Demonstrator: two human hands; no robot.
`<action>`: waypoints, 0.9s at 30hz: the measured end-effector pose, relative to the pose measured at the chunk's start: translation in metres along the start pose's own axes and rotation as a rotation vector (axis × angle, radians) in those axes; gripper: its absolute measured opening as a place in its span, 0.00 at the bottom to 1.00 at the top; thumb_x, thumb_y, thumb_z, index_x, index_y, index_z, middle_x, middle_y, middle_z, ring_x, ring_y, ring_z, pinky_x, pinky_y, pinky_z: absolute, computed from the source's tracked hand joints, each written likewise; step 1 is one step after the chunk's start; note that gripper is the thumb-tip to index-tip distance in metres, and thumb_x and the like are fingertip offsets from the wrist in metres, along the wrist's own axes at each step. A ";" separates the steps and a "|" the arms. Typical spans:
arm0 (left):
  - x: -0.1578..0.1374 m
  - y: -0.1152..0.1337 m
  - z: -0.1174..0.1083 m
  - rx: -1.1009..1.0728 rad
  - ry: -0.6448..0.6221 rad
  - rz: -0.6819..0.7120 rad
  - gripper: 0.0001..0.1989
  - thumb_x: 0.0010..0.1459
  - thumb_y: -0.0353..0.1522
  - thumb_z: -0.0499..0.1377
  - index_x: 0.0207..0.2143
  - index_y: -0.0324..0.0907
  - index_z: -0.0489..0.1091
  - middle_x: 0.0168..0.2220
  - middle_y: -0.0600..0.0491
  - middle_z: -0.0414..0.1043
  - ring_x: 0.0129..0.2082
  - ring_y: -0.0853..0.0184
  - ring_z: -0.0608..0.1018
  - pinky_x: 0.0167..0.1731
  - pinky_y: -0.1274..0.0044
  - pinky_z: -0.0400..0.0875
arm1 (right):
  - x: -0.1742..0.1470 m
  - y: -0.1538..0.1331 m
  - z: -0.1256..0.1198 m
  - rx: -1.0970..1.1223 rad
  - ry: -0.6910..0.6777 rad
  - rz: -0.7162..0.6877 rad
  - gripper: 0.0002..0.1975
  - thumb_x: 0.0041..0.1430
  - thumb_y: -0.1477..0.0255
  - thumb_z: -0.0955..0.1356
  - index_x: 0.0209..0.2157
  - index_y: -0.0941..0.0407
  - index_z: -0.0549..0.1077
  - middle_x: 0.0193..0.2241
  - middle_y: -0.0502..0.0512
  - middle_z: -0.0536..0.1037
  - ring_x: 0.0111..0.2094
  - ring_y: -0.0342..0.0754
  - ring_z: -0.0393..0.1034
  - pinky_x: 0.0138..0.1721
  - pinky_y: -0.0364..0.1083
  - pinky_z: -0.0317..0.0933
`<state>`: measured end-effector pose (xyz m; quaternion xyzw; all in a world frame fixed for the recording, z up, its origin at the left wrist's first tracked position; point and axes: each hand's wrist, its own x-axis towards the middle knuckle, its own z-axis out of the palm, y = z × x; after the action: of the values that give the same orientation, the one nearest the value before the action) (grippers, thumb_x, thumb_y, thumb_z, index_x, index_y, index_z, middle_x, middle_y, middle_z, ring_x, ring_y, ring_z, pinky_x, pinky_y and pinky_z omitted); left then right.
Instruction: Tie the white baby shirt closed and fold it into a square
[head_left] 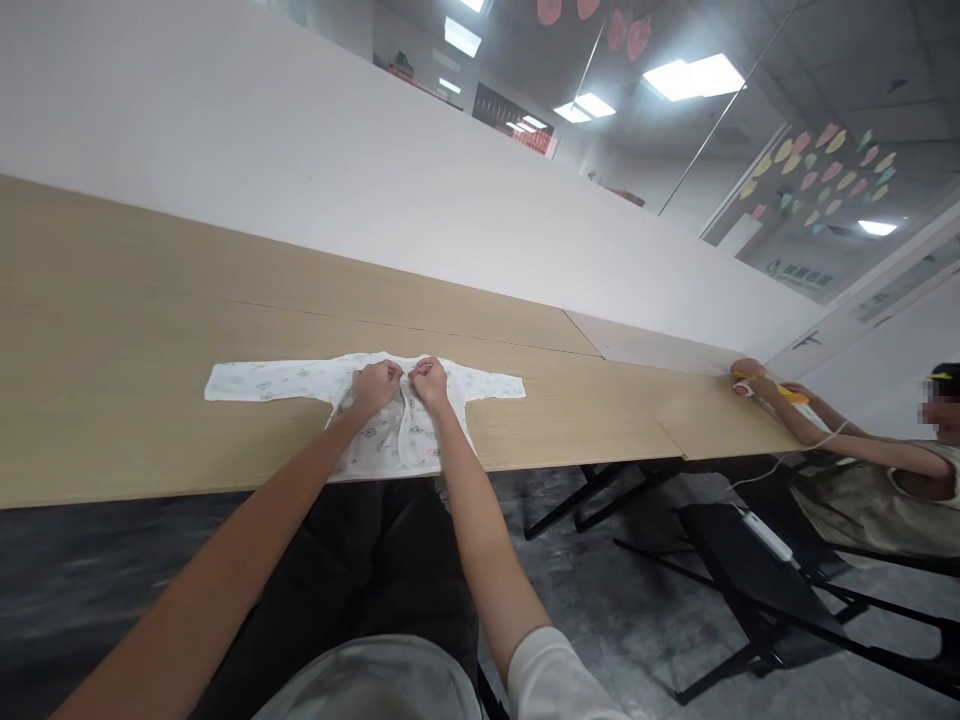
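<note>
Lying beneath both hands (375, 387): shirt (384, 437)

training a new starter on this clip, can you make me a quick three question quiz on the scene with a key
1. True or false: the left hand and right hand are both at the upper front of the shirt.
2. Choose one. How do the sleeves lie on the table?
a) folded across the front
b) spread out to both sides
c) tucked underneath
3. Fill in the blank: the other person appears near the picture's ____ edge.

Key: 1 true; 2 b; 3 right
</note>
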<state>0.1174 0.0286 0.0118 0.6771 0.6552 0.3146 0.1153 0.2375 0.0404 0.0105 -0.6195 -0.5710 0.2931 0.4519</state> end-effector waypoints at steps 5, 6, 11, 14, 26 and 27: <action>-0.004 0.000 -0.003 0.021 -0.005 -0.027 0.15 0.58 0.35 0.52 0.40 0.40 0.77 0.40 0.45 0.80 0.45 0.55 0.77 0.51 0.66 0.64 | -0.004 0.000 -0.002 -0.075 -0.007 -0.070 0.09 0.49 0.80 0.66 0.33 0.54 0.69 0.24 0.45 0.73 0.33 0.45 0.72 0.43 0.43 0.65; -0.006 -0.002 -0.005 0.021 -0.006 -0.019 0.16 0.58 0.35 0.52 0.40 0.40 0.78 0.40 0.45 0.80 0.45 0.55 0.77 0.50 0.66 0.65 | -0.005 0.000 -0.003 -0.089 -0.021 -0.081 0.08 0.49 0.80 0.67 0.32 0.54 0.69 0.24 0.44 0.73 0.32 0.44 0.71 0.42 0.42 0.65; -0.017 -0.018 -0.015 0.067 -0.029 0.089 0.16 0.55 0.37 0.53 0.34 0.43 0.80 0.44 0.45 0.79 0.47 0.52 0.76 0.47 0.66 0.68 | -0.012 -0.003 -0.008 -0.100 -0.140 -0.122 0.06 0.52 0.71 0.71 0.32 0.54 0.71 0.22 0.43 0.70 0.29 0.43 0.69 0.38 0.42 0.65; -0.021 -0.022 -0.019 0.071 -0.079 0.151 0.15 0.53 0.35 0.54 0.35 0.48 0.81 0.45 0.48 0.78 0.48 0.52 0.76 0.49 0.66 0.68 | -0.017 -0.008 -0.015 -0.116 -0.225 -0.163 0.10 0.50 0.72 0.73 0.35 0.54 0.72 0.21 0.42 0.69 0.28 0.42 0.69 0.35 0.40 0.64; -0.030 -0.008 -0.019 0.008 -0.113 0.207 0.13 0.52 0.38 0.58 0.34 0.49 0.82 0.40 0.47 0.78 0.44 0.54 0.76 0.48 0.67 0.68 | -0.035 -0.008 -0.037 -0.152 -0.324 -0.195 0.16 0.47 0.83 0.69 0.39 0.55 0.74 0.23 0.44 0.73 0.29 0.43 0.71 0.34 0.41 0.65; -0.030 -0.008 -0.019 0.003 -0.108 0.216 0.13 0.52 0.38 0.58 0.34 0.49 0.81 0.40 0.47 0.79 0.44 0.54 0.76 0.48 0.67 0.68 | -0.034 -0.006 -0.037 -0.132 -0.317 -0.184 0.16 0.47 0.83 0.69 0.39 0.55 0.74 0.23 0.44 0.73 0.28 0.43 0.70 0.33 0.40 0.65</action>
<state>0.1015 -0.0043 0.0140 0.7596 0.5719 0.2875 0.1149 0.2612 -0.0016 0.0263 -0.5391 -0.7074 0.3063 0.3394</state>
